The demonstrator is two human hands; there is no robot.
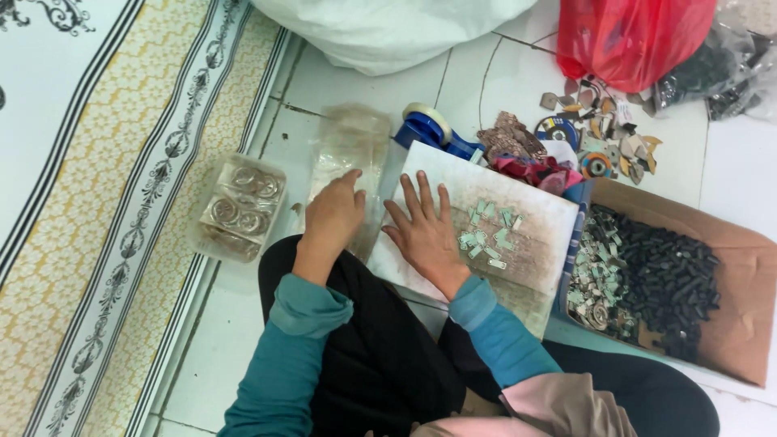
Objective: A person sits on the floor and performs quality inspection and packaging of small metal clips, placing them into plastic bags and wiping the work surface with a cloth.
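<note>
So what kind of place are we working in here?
Likely a home floor used for piecework sorting: tiled floor beside a patterned mat, a cardboard box of small dark parts, and a board with small metal pieces.

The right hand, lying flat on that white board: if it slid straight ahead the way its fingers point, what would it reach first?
Probably the blue tape dispenser just past the board's far edge; the right hand points up and slightly left, though depth is unclear.

Teal long sleeves w/ bunched cuffs, black trousers, pale pink cloth at waist.
</note>
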